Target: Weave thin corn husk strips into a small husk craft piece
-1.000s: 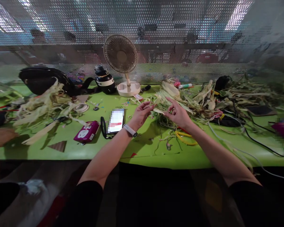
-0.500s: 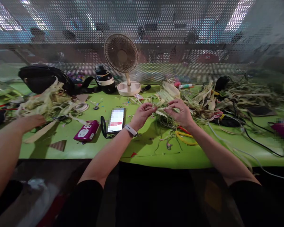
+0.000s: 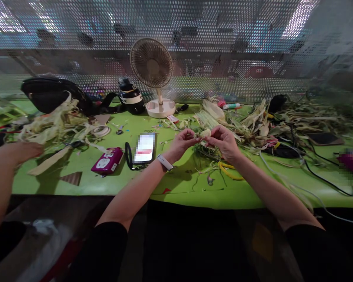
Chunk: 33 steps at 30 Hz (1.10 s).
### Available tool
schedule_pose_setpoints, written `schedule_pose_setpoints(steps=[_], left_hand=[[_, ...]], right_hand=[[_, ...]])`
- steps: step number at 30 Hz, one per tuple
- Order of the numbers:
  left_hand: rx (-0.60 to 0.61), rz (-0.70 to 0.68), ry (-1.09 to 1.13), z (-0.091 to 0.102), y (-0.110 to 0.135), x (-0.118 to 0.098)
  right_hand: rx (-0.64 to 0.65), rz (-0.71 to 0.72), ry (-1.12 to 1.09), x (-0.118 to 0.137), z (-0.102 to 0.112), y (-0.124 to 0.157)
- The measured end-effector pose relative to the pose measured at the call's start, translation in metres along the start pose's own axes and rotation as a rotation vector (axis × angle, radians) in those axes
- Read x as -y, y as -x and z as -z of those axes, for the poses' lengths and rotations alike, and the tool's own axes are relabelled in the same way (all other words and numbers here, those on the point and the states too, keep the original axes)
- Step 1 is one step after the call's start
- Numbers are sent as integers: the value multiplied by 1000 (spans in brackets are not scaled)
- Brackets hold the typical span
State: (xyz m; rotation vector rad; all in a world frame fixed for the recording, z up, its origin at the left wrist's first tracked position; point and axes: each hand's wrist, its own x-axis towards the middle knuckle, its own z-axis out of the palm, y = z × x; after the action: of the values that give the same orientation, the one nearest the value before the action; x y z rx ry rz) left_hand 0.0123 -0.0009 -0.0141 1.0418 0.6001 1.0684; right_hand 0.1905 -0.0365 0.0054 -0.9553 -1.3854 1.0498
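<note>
the left hand (image 3: 181, 145) and the right hand (image 3: 226, 145) are closer together than before; both pinch the pale husk (image 3: 206, 133), so it seems better steadied.

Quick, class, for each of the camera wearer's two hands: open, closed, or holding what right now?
Left hand: closed in a pinch, holding a pale husk strip.
Right hand: closed in a pinch, apparently on the same strip.

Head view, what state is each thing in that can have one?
Left hand: pinching a husk strip
Right hand: pinching the same husk strip
Wristband: worn
Phone: lying flat, screen lit
Fan: upright; whether running, unclear
Bottle: standing upright
Tape roll: lying flat
</note>
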Motion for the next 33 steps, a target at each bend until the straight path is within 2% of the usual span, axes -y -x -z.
schedule_pose_setpoints(steps=[3,10,17,23,29,33], left_hand=[[7,16,11,-1,0,0],[56,22,-12,3,-1,3],[31,-105,-163,-5,4,2],[-1,-226,-335,-15,10,0],[-51,-256,-380,-10,6,-2],[-38,-267,-373,-10,5,-2]], right_hand=[[19,-9,10,-2,-1,-3],[17,84,142,-5,-1,-4],[-29,132,342,-12,0,2],[-89,176,419,-11,-2,4],[13,127,339,-8,1,3],[-32,76,295,-6,3,2]])
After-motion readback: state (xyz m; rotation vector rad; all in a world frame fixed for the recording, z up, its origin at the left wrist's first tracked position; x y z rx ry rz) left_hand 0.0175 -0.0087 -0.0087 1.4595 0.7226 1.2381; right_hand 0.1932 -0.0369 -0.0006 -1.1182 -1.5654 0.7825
